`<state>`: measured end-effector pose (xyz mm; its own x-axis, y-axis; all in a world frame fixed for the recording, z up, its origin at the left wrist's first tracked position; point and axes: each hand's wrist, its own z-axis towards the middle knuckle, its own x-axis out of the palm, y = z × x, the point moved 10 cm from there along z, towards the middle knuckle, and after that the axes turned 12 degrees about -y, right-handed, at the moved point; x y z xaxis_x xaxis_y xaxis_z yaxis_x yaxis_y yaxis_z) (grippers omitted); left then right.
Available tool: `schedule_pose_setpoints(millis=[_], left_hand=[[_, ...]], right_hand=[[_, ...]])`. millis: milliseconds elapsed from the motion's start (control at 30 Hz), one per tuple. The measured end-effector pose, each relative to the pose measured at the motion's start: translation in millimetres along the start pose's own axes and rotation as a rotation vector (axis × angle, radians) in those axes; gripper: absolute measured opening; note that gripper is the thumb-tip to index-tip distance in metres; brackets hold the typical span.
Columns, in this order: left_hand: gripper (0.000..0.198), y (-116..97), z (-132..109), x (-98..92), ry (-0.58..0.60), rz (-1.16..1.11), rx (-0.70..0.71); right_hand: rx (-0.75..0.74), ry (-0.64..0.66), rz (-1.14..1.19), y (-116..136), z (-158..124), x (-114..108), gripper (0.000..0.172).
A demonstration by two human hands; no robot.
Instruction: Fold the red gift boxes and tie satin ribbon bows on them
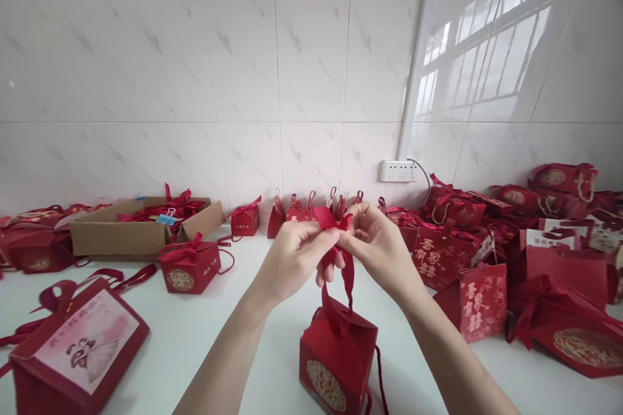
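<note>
A red gift box (335,353) with a gold round emblem stands on the white table below my hands, a red cord hanging at its right side. From its top a red ribbon (347,279) runs up into my fingers, where it forms loops. My left hand (304,253) pinches the ribbon between thumb and fingers. Close against it, my right hand (372,237) also grips the ribbon, its thumb near the left thumb. The fingers hide part of the looped ribbon.
Left, a pink-labelled red box (80,337) and a smaller red box (189,266) stand near a cardboard box (119,237) holding red ribbons. Many red boxes and bags, including a red bag (481,301), crowd the right. A white power strip (399,171) is on the tiled wall.
</note>
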<state>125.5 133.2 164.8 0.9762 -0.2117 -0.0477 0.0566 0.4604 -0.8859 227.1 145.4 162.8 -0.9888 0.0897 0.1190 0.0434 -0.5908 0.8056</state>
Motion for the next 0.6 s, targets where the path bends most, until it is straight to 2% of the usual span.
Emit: schedule_pose_setpoints(millis=[100, 233, 333, 467, 600], left_hand=[[0.033, 5.1, 2.3, 1.9, -0.008, -0.051, -0.043], [0.032, 9.2, 5.6, -3.4, -0.054, -0.11, -0.073], [0.025, 10.1, 7.8, -11.5, -0.109, -0.163, -0.088], [0.024, 5.6, 6.9, -11.3, -0.07, -0.128, -0.054], [0.028, -2.8, 2.3, -8.6, -0.03, 0.06, 0.046]], right_hand=[[-0.12, -0.014, -0.013, 14.7, -3.6, -0.7, 0.023], [-0.193, -0.014, 0.018, 26.2, -5.7, -3.6, 0.017], [-0.301, 0.057, -0.044, 35.9, -8.0, -3.2, 0.003], [-0.433, 0.223, -0.197, 46.1, -14.8, 4.1, 0.012], [-0.365, 0.319, -0.175, 44.1, -16.2, 8.3, 0.03]])
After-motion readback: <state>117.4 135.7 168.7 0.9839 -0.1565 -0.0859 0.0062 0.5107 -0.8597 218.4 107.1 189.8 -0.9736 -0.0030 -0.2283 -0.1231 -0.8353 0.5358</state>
